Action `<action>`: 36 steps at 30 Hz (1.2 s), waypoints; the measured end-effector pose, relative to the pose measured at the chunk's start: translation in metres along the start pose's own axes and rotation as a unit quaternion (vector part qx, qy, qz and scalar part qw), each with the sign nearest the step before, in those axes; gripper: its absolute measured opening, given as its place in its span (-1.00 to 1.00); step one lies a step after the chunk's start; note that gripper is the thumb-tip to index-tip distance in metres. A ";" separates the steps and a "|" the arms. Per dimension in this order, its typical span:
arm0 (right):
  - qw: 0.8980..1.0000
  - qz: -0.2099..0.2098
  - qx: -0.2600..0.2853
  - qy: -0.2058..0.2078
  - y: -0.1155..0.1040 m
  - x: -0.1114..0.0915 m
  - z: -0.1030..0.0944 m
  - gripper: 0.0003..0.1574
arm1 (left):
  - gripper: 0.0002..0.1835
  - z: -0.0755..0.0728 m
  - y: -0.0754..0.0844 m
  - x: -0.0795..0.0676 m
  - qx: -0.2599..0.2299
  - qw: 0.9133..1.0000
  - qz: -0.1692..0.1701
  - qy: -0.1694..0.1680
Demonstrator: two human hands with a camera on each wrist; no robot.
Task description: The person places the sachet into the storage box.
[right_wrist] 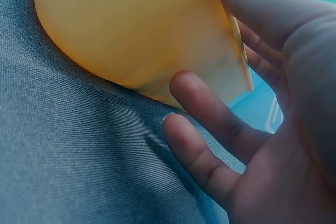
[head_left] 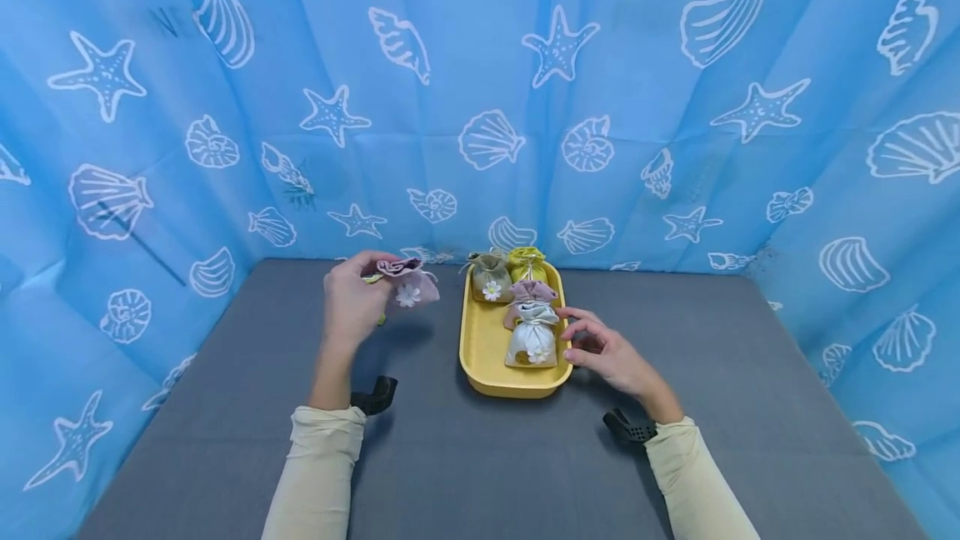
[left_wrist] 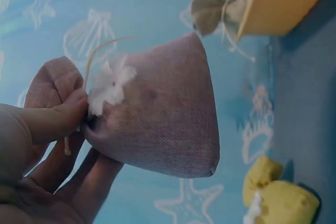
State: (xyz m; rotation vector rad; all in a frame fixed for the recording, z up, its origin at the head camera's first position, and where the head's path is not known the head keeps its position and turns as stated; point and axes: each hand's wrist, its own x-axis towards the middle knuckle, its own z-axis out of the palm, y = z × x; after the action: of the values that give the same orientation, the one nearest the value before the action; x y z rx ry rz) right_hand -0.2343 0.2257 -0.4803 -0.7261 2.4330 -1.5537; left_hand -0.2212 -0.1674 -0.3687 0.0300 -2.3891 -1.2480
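Observation:
My left hand [head_left: 354, 300] pinches a mauve drawstring pouch [head_left: 420, 290] by its gathered neck, above the table left of the tray. In the left wrist view the pouch [left_wrist: 163, 108] lies sideways, with a white flower [left_wrist: 113, 87] and a loose cord at the neck. A yellow-green pouch [left_wrist: 286, 203] rests on the table, mostly hidden behind that hand in the head view. My right hand [head_left: 611, 357] is at the right rim of a yellow tray [head_left: 483, 348], fingers loosely bent; whether it touches the rim I cannot tell.
Inside the tray stand a grey-green pouch [head_left: 491, 277], a yellow-green pouch [head_left: 527, 269], a mauve pouch [head_left: 534, 292] and a white pouch [head_left: 532, 344] with a flower. A grey cloth covers the table [head_left: 465, 457]. A blue seashell curtain [head_left: 450, 98] hangs around the back and sides.

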 end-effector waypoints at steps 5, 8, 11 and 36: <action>1.000 -0.005 0.012 0.005 0.001 -0.003 0.002 -0.77 | -0.80 0.009 0.015 0.002 0.009 0.999 0.005 -0.049; 1.000 -0.011 0.012 -0.006 0.004 -0.003 0.003 -0.77 | -0.80 0.009 0.023 0.003 0.029 0.996 0.017 -0.082; 1.000 -0.009 0.006 -0.011 0.003 -0.003 0.002 -0.77 | -0.79 0.012 0.032 0.006 0.036 0.993 0.027 -0.112; 1.000 0.013 -0.003 0.005 -0.002 -0.003 0.001 -0.76 | -0.67 0.090 0.072 0.028 0.148 0.960 0.122 -0.205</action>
State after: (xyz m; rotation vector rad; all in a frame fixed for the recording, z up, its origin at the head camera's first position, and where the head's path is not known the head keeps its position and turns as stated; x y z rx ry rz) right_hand -0.2308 0.2258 -0.4791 -0.6874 2.4452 -1.5444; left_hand -0.2688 -0.0610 -0.3469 -0.4610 -2.8070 -0.8369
